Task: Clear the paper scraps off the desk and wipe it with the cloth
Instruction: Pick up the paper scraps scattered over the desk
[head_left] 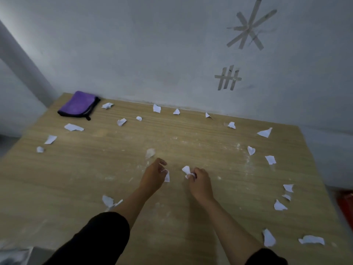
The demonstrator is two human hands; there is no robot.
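Note:
Several white paper scraps lie scattered over the wooden desk [95, 169]. My left hand [152, 175] pinches one white scrap [167, 176] near the desk's middle. My right hand [200, 181] grips another scrap [186, 170] that sticks out past its fingers. A blurred scrap [150, 153] lies just beyond my left hand. A folded purple cloth [78, 105] with a dark edge rests at the desk's far left corner, away from both hands. White dust smears the desk top around the hands.
The desk's far edge meets a white wall with tape marks [250, 25]. More scraps ring the desk, such as one [265, 132] at the far right and one [269, 238] near the front right. Something red [346, 205] sits beyond the desk's right edge.

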